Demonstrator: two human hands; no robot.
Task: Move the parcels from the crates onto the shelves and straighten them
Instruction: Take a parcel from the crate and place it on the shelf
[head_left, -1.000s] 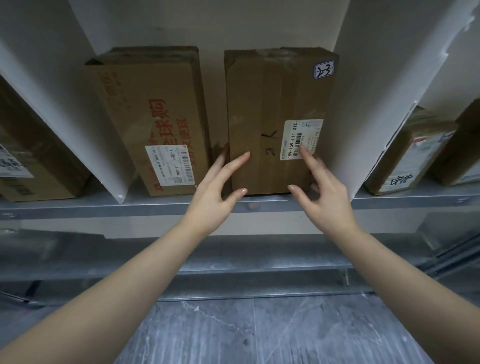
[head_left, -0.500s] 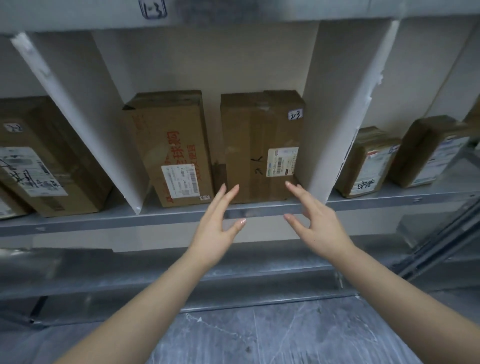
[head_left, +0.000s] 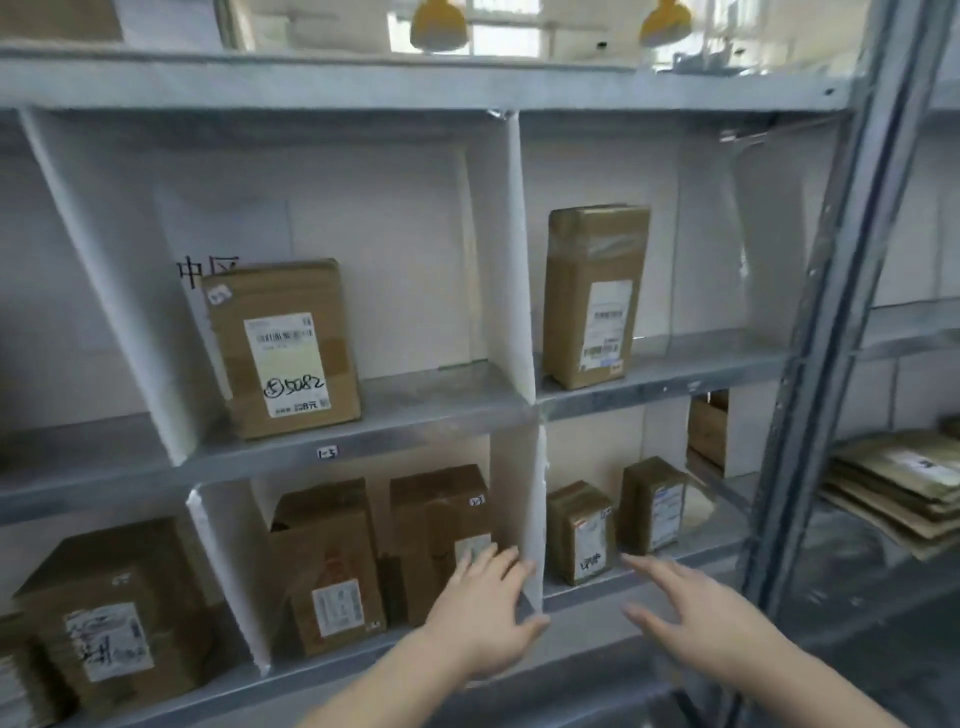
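Before lower shelf (head_left: 332, 662), left hand (head_left: 480, 618), right hand (head_left: 701, 623) spread, empty

Only bare arms showed in the head view. The left forearm (head_left: 374, 691) and the right forearm (head_left: 831, 696) were slim and uncovered along every part that was in frame. The left grip (head_left: 483, 616) and the right grip (head_left: 711, 626) were bare too, narrow in the palm, with long, slender fingers. Blur softened the fingertips, so the nails could not be made out. Any clothing higher up the arms lay outside the picture.
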